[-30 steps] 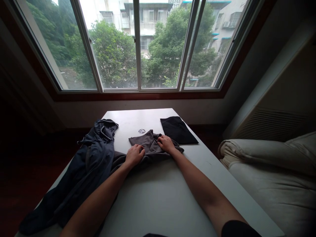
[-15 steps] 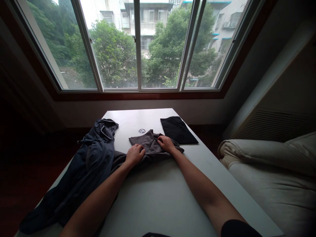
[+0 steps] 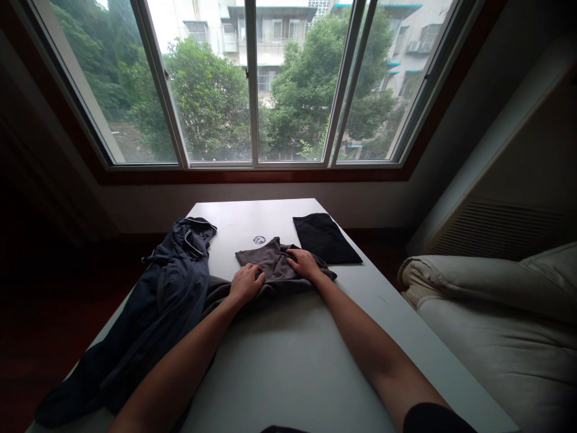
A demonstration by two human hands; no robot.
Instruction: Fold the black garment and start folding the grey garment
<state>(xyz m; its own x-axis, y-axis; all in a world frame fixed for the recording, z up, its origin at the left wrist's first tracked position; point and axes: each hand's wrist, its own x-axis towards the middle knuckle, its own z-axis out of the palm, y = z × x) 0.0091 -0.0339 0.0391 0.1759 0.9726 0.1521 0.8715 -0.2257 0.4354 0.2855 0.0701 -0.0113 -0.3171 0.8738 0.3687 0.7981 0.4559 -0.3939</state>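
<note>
A crumpled grey-brown garment (image 3: 270,264) lies across the white table, its exact kind hidden by the folds. My left hand (image 3: 246,282) rests on its near left part, with the fingers curled into the cloth. On the right part, my right hand (image 3: 303,263) has its fingers bent around bunched fabric; the fingertips are partly hidden in the creases. Left of my hands a dark navy garment (image 3: 175,288) with white piping is spread lengthwise, touching the grey one. Just beyond my right hand is a flat, folded black cloth (image 3: 325,237).
The white table (image 3: 288,361) reaches toward a wall below a wide window (image 3: 252,90). A small round dark mark (image 3: 259,240) shows on the tabletop past the grey garment. A pale sofa (image 3: 496,325) stands along the right side.
My right hand's fingers have shifted very slightly on the grey-brown garment. The left hand and the other clothes look the same.
</note>
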